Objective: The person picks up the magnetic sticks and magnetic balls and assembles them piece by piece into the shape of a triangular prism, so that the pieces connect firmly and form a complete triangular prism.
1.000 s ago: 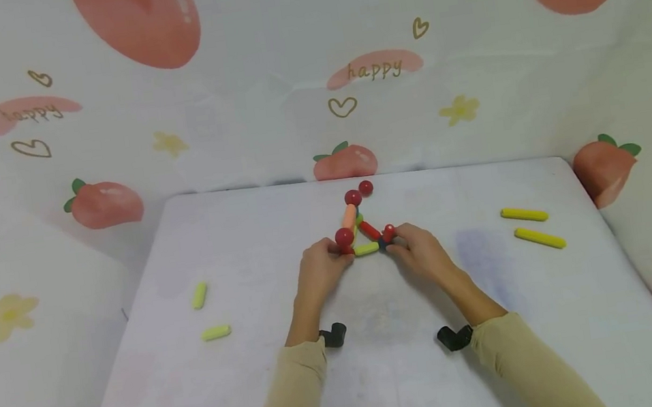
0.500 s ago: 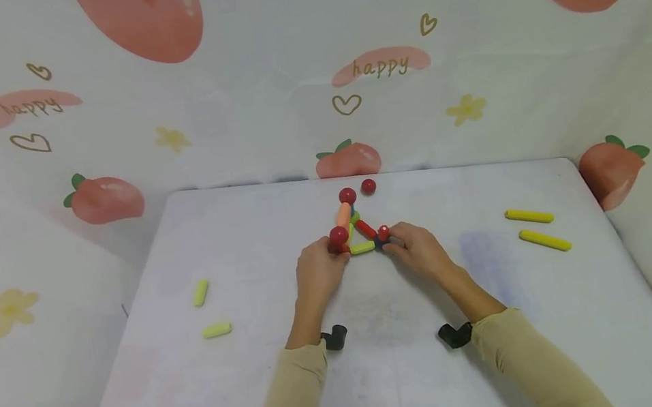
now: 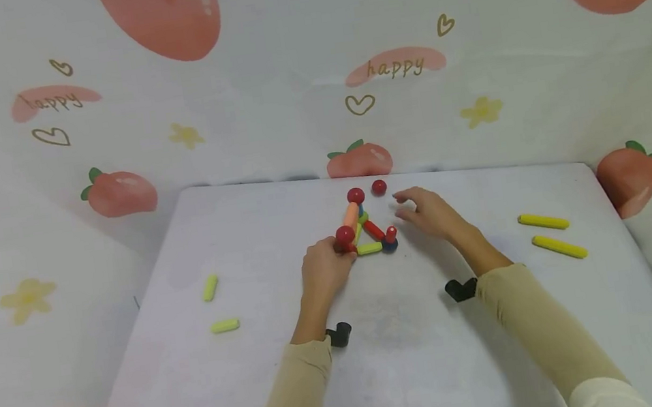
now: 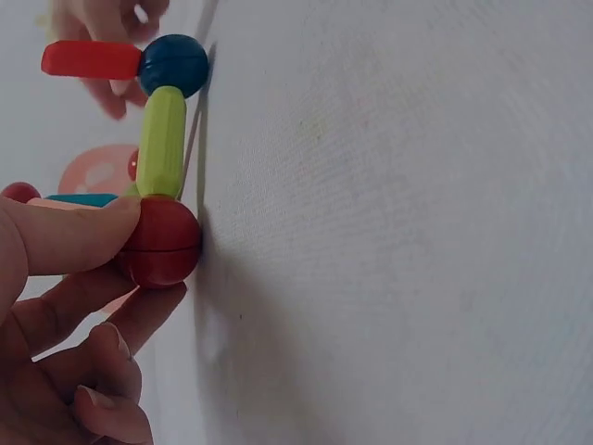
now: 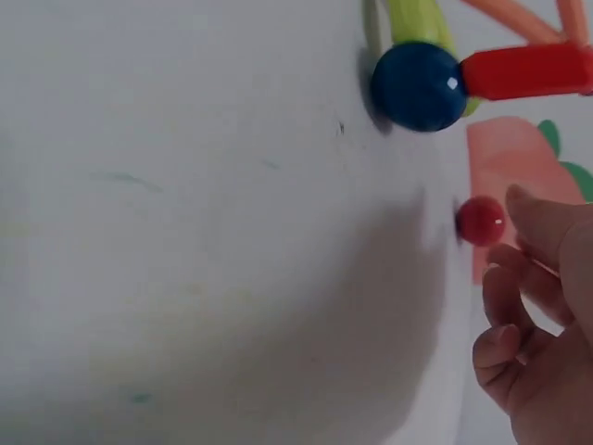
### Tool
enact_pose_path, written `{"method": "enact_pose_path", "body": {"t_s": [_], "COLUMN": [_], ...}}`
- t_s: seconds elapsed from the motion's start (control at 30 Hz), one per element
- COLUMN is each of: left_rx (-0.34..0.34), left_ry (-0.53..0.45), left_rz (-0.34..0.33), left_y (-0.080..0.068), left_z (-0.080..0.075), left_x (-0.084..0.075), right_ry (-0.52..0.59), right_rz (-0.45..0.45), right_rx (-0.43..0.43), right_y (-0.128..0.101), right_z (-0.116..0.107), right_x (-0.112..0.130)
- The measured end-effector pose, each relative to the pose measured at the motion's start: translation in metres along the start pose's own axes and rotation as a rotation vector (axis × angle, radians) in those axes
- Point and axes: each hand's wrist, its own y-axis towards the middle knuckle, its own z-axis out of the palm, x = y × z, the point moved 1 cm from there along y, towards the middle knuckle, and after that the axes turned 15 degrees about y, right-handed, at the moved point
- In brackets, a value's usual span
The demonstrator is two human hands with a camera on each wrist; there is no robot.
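A construction of balls and magnetic-looking rods stands at the table's middle back. My left hand (image 3: 325, 269) pinches a red base ball (image 4: 162, 243) between thumb and fingers. From that ball a lime rod (image 4: 162, 144) runs to a dark blue ball (image 3: 390, 245), which bears an upright red rod (image 4: 93, 59). An orange rod (image 3: 351, 217) links two raised red balls, one near (image 3: 345, 236) and one far (image 3: 356, 196). My right hand (image 3: 429, 214), fingers loosely bent and holding nothing, hovers close to a loose red ball (image 3: 379, 187) behind the construction.
Two long yellow rods (image 3: 543, 221) lie on the right of the white table (image 3: 422, 369). Two short lime rods (image 3: 210, 288) lie on the left. A printed cloth (image 3: 263, 102) hangs behind the table's back edge.
My right hand has let go of the blue ball corner with its red rod and moved back and right, toward the loose red ball. The left hand keeps its hold.
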Motion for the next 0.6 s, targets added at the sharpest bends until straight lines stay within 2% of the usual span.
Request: {"method": "enact_pose_path", "body": {"t_s": [0.17, 0.3, 0.43, 0.6], "left_rx": [0.012, 0.035, 0.035, -0.009], "left_ry": [0.000, 0.001, 0.002, 0.016], "left_rz": [-0.014, -0.027, -0.011, 0.003], "left_y": [0.001, 0.000, 0.000, 0.001], "left_z": [0.001, 0.003, 0.005, 0.001], "left_x": [0.001, 0.002, 0.001, 0.002], "right_ry": [0.000, -0.022, -0.061, -0.063], "right_rz": [-0.029, -0.034, 0.016, 0.057], "right_rx": [-0.009, 0.003, -0.014, -0.017], "right_y": [0.039, 0.056, 0.059, 0.051], "right_z": [0.005, 0.011, 0.013, 0.012], "right_x": [-0.003, -0.004, -0.005, -0.005]}}
